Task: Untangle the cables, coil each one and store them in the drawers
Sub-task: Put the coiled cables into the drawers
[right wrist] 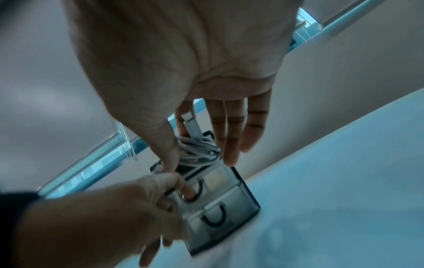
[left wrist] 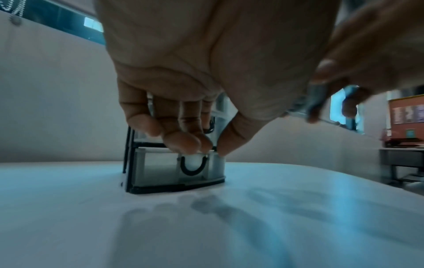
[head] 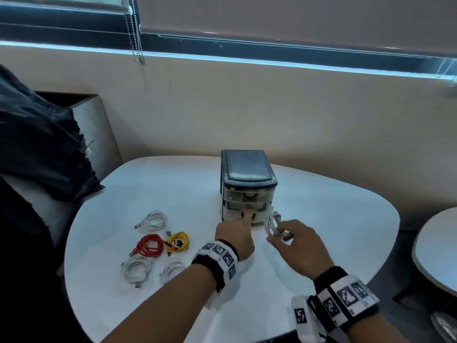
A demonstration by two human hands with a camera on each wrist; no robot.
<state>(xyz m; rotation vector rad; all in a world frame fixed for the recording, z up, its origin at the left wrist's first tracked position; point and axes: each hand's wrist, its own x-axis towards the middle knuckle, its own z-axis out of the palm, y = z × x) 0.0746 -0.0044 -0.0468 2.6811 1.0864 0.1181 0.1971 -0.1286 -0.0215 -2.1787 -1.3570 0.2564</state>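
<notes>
At the table's [head: 321, 243] far middle, the left hand [head: 236, 235] hooks one finger into a drawer handle [right wrist: 195, 192] of the small drawer unit [head: 247, 169] — likely to open it — while the right hand's [head: 296, 240] grip pinches a coiled white cable [right wrist: 199, 150] just beside, ready for storing.

The left hand [left wrist: 206, 68] hides the upper drawers [left wrist: 213, 112]. Beyond the right hand [right wrist: 183, 63], the white cable [right wrist: 199, 152] blurs; its far plug is unseen.
</notes>
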